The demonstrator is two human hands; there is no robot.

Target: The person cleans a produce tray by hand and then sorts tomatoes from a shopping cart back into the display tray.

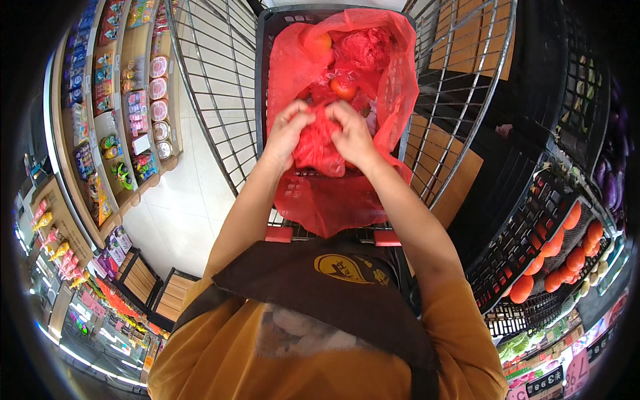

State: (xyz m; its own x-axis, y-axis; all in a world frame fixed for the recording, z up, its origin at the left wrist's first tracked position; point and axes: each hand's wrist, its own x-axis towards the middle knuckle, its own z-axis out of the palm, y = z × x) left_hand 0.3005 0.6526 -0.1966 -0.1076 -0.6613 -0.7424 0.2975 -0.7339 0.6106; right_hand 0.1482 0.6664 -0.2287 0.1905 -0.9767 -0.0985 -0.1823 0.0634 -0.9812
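Note:
My left hand and my right hand pinch the bunched top of a thin red plastic bag, a short way apart. What that bag holds is hard to tell. It lies over a black plastic crate lined with a large red mesh sack, whose near edge hangs over the crate's front. Beyond my fingers a tomato shows among red plastic, and an orange round fruit or vegetable shows through the red sack at the upper left. The crate stands in a wire shopping cart.
Shelves of packaged snacks stand on the left past a strip of tiled floor. On the right are a black crate, tomatoes and eggplants. The cart's handle is close to my apron.

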